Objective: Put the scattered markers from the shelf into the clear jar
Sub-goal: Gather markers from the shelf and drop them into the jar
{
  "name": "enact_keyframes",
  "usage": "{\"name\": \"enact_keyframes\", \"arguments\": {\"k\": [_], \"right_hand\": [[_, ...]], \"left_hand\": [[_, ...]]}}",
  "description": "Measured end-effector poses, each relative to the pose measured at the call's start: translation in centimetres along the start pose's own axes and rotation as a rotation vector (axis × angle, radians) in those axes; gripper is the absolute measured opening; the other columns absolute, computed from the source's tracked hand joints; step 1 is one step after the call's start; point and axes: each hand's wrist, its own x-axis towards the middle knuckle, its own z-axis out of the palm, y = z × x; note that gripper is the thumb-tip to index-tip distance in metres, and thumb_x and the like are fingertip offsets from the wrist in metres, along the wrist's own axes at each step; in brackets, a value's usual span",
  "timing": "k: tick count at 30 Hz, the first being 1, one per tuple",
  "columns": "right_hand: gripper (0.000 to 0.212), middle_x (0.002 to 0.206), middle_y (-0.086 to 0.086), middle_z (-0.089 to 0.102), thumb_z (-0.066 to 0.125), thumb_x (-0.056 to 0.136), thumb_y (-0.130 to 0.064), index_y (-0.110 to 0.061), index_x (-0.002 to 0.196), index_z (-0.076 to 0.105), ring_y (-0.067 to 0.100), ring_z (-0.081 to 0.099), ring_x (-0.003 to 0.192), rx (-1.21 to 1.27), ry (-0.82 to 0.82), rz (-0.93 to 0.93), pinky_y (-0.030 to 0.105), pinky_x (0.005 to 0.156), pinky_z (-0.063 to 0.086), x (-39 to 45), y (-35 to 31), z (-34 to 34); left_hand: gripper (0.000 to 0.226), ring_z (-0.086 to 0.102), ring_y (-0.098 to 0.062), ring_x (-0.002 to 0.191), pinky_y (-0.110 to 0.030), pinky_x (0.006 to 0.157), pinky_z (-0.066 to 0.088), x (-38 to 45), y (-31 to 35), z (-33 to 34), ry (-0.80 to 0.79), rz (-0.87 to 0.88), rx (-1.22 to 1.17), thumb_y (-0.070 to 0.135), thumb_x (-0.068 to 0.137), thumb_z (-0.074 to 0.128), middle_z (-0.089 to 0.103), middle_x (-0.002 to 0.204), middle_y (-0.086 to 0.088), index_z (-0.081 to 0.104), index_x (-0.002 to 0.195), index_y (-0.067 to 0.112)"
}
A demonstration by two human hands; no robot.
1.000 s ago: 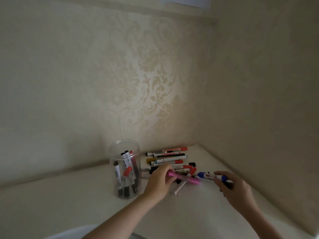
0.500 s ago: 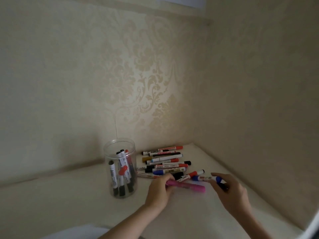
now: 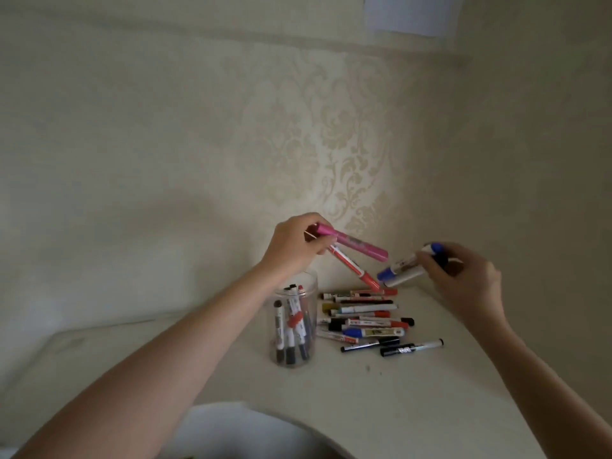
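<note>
Jar (image 3: 293, 326): clear, stood upright on the shelf (image 3: 414, 402), just left of the loose pile; several markers are held upright inside it.
Loose markers (image 3: 362, 318): a pile is laid flat on the shelf in the corner, mostly side by side; two thin black ones are set apart at the near edge of the pile.
Left hand (image 3: 294, 246): raised above the jar, fingers closed around two markers at once.
Pink marker (image 3: 354, 244): gripped at its end by the left hand, pointed right and slightly down.
Red marker (image 3: 354, 268): gripped beneath the pink one, slanted down toward the pile.
Right hand (image 3: 463, 279): raised over the pile, pinched on markers.
Blue marker (image 3: 405, 263): held in the right hand, blue cap at its lower left; a second barrel seems to be held with it, blurred.
Wall (image 3: 165, 144): patterned paper is seen behind the shelf.
</note>
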Motion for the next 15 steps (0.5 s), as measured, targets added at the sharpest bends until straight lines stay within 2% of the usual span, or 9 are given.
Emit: {"name": "enact_keyframes", "arguments": {"k": [2, 3, 6, 8, 11, 13, 15], "right_hand": [[0.022, 0.072, -0.004, 0.070, 0.068, 0.081, -0.037, -0.025, 0.099, 0.069, 0.016, 0.066, 0.061, 0.091, -0.021, -0.045, 0.025, 0.060, 0.055, 1.2, -3.1, 1.2], [0.023, 0.071, -0.003, 0.070, 0.068, 0.082, -0.037, -0.024, 0.100, 0.069, 0.016, 0.067, 0.060, 0.128, -0.032, -0.063, 0.026, 0.059, 0.055, 1.7, -4.4, 1.9], [0.022, 0.069, -0.004, 0.069, 0.068, 0.083, -0.037, -0.023, 0.100, 0.068, 0.012, 0.065, 0.055, 0.141, -0.095, -0.103, 0.016, 0.051, 0.051, 2.6, -7.4, 5.0], [0.025, 0.078, -0.008, 0.069, 0.067, 0.083, -0.037, -0.021, 0.102, 0.068, 0.016, 0.067, 0.059, 0.120, -0.186, -0.127, 0.020, 0.053, 0.055, 2.6, -8.4, 7.3], [0.028, 0.085, -0.009, 0.069, 0.067, 0.083, -0.036, -0.018, 0.105, 0.068, 0.017, 0.068, 0.063, 0.024, -0.350, -0.153, 0.031, 0.064, 0.059, 2.3, -8.6, 10.1], [0.029, 0.087, -0.003, 0.071, 0.068, 0.083, -0.035, -0.016, 0.105, 0.068, 0.016, 0.067, 0.063, -0.086, -0.425, -0.188, 0.029, 0.066, 0.058, 2.1, -8.3, 11.4], [0.028, 0.088, 0.001, 0.072, 0.068, 0.082, -0.033, -0.013, 0.101, 0.069, 0.014, 0.063, 0.062, -0.187, -0.489, -0.221, 0.023, 0.064, 0.054, 2.0, -7.8, 12.5]], "left_hand": [[0.006, 0.063, 0.010, 0.056, -0.002, 0.057, 0.042, -0.1, -0.8, -3.8, 0.070, -0.021, 0.055, 0.017, 0.087, 0.072, 0.067, 0.069, 0.013, 0.068, 0.092, 0.018], [0.006, 0.063, 0.010, 0.056, -0.001, 0.057, 0.042, -0.3, -1.3, -5.4, 0.097, -0.033, 0.094, 0.017, 0.087, 0.072, 0.067, 0.069, 0.012, 0.068, 0.091, 0.017], [0.005, 0.063, 0.000, 0.058, -0.003, 0.059, 0.043, -1.2, -2.7, -8.2, 0.104, -0.072, 0.204, 0.013, 0.084, 0.074, 0.068, 0.068, 0.006, 0.070, 0.089, 0.014], [0.006, 0.060, -0.006, 0.059, -0.010, 0.060, 0.043, -1.5, -3.4, -8.8, 0.046, -0.076, 0.283, 0.011, 0.083, 0.074, 0.064, 0.065, 0.007, 0.071, 0.088, 0.011], [0.008, 0.061, -0.014, 0.065, -0.028, 0.068, 0.051, -1.1, -4.2, -8.4, -0.065, -0.080, 0.411, 0.012, 0.083, 0.074, 0.064, 0.071, 0.005, 0.072, 0.090, 0.008], [0.012, 0.059, -0.017, 0.070, -0.031, 0.072, 0.050, -0.4, -4.6, -7.3, -0.164, -0.094, 0.527, 0.014, 0.083, 0.073, 0.065, 0.078, 0.000, 0.072, 0.093, 0.009], [0.012, 0.057, -0.018, 0.074, -0.028, 0.068, 0.045, 0.3, -5.0, -6.1, -0.236, -0.114, 0.604, 0.017, 0.083, 0.073, 0.061, 0.079, 0.000, 0.071, 0.093, 0.010]]}}
